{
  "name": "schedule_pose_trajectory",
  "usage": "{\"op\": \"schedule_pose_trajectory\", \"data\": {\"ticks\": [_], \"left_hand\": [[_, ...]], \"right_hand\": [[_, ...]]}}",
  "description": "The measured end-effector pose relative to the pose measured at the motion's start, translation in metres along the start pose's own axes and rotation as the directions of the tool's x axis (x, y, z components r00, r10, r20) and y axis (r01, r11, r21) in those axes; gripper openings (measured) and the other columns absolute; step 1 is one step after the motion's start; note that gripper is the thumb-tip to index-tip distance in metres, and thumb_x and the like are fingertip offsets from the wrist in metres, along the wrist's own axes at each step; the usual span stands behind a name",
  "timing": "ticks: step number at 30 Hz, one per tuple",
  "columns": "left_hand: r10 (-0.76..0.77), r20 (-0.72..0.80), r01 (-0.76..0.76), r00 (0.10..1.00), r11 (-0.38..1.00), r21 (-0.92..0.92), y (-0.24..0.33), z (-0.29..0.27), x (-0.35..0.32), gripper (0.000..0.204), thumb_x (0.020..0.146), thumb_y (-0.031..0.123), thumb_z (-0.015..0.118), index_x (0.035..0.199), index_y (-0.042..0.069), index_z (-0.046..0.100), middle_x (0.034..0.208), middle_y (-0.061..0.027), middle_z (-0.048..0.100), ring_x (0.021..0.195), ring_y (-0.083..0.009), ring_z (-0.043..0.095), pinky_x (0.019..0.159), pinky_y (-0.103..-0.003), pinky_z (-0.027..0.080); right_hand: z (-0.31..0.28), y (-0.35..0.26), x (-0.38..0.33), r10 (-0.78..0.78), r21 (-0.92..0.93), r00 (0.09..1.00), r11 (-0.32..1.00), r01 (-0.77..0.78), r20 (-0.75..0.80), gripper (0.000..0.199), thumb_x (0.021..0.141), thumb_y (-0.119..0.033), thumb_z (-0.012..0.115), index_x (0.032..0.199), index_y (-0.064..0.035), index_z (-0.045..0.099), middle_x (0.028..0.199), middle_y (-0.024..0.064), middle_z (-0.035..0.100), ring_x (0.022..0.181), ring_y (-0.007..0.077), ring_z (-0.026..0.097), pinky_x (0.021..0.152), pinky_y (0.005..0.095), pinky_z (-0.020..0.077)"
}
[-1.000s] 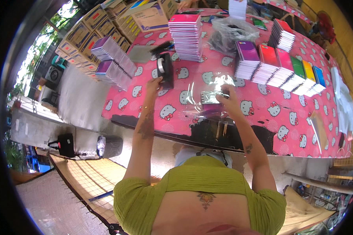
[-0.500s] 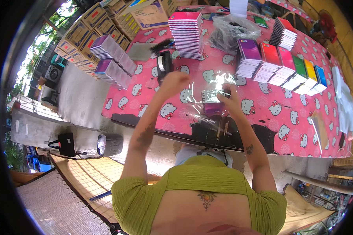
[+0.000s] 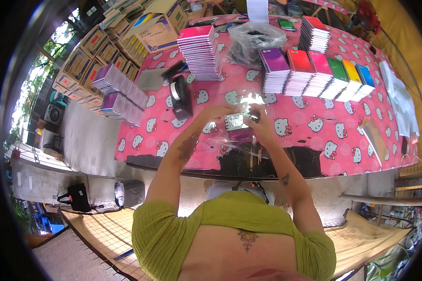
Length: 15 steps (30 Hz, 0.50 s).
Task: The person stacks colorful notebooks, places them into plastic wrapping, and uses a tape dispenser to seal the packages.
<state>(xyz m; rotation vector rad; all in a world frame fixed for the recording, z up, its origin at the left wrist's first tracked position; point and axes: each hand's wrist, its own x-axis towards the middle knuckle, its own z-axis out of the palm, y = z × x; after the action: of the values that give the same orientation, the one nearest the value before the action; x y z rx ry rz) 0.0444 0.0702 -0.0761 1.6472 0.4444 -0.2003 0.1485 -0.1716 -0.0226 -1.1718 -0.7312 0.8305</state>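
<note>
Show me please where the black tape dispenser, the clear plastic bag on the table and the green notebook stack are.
black tape dispenser (image 3: 180, 97), head view, on its top side.
clear plastic bag (image 3: 253, 44), head view, on its crumpled middle.
green notebook stack (image 3: 335, 70), head view, on its top cover.

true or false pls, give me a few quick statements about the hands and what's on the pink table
1. Both hands meet over a clear plastic sleeve at the table's near side. True: the left hand and right hand are both on it.
2. The black tape dispenser lies to the right of the right hand. False: it sits to the left of the left hand.
3. A row of notebook stacks with different coloured covers stands beyond the hands. True.
4. The tablecloth is plain blue. False: it is pink with a cartoon cat pattern.
5. The left hand rests on the cardboard box. False: the box is at the far corner, well away from it.
</note>
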Motion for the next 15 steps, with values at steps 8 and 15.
{"op": "schedule_pose_trajectory", "data": {"ticks": [8, 15], "left_hand": [[0.701, -0.169, 0.027, 0.692, 0.209, 0.977, 0.093, 0.124, -0.087, 0.084, 0.076, 0.046, 0.076, 0.136, -0.004, 0.043, 0.138, -0.0269, 0.047, 0.128, -0.0389, 0.046, 0.101, -0.047, 0.040], [0.425, -0.352, -0.013, 0.834, 0.653, 0.757, 0.126, 0.116, -0.084, 0.081, 0.069, 0.035, 0.085, 0.128, -0.005, 0.045, 0.116, -0.0222, 0.057, 0.100, -0.0371, 0.061, 0.084, -0.046, 0.051]], "right_hand": [[-0.011, 0.058, -0.094, -0.100, -0.770, 0.959, 0.576, 0.274, 0.266, 0.021, 0.090, -0.019, 0.067, 0.106, -0.0043, 0.066, 0.111, 0.0096, 0.063, 0.104, 0.0157, 0.057, 0.088, 0.0306, 0.0466], [-0.006, 0.066, -0.078, 0.404, -0.382, 0.897, 0.869, -0.316, 0.178, 0.027, 0.089, -0.017, 0.069, 0.112, -0.0027, 0.066, 0.122, 0.0089, 0.063, 0.113, 0.0185, 0.059, 0.094, 0.0360, 0.0486]]}}
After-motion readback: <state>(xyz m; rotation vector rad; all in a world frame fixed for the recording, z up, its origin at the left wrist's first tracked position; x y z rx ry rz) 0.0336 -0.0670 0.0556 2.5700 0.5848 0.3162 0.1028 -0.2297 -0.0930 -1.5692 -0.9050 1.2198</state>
